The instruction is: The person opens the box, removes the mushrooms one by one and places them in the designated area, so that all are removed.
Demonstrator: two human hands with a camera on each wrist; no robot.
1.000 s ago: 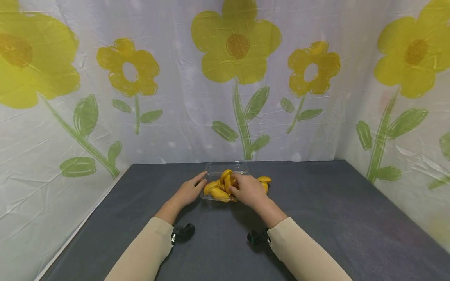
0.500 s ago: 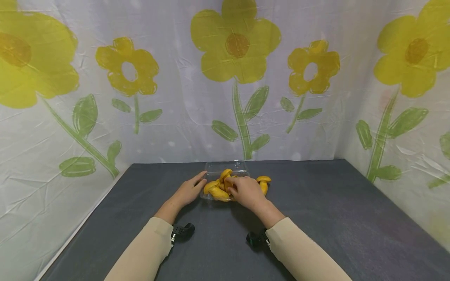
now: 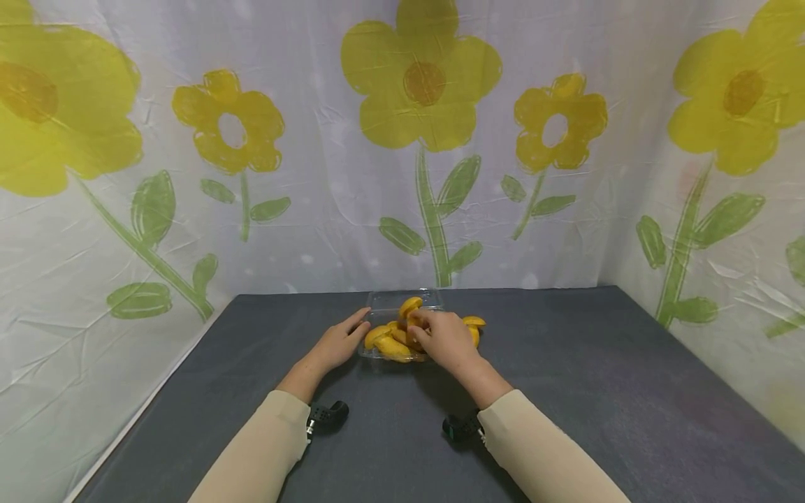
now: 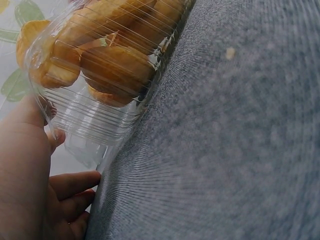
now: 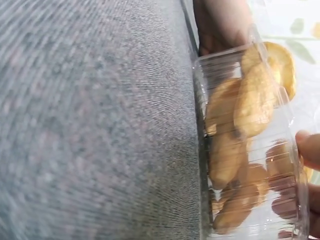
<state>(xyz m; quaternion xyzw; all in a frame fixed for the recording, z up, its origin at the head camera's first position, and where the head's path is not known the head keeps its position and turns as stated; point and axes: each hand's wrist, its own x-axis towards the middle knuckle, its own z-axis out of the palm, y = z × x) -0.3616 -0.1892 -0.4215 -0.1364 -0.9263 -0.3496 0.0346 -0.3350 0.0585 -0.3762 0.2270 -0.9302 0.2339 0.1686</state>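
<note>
A clear plastic clamshell box (image 3: 372, 355) stands on the table with its lid (image 3: 402, 299) folded back. Several yellow-brown mushrooms (image 3: 391, 347) lie heaped in it. My right hand (image 3: 448, 344) reaches over the right part of the box, thumb and fingers pinching a mushroom (image 3: 411, 305) whose cap points up above the heap. In the right wrist view, fingertips (image 5: 310, 150) show at the box's rim. My left hand (image 3: 337, 342) rests against the left end of the box, fingers relaxed. The left wrist view shows its thumb (image 4: 35, 111) at the rim, other fingers low by the table.
Another mushroom (image 3: 474, 324) lies on the dark grey table (image 3: 566, 391), right of the box, partly behind my right hand. Flower-printed curtains (image 3: 314, 251) close off the back and both sides.
My right hand has dipped into the heap and come back up slightly; the pinched mushroom now stands higher, its cap shifted a little right. The left hand and box have stayed in place.
</note>
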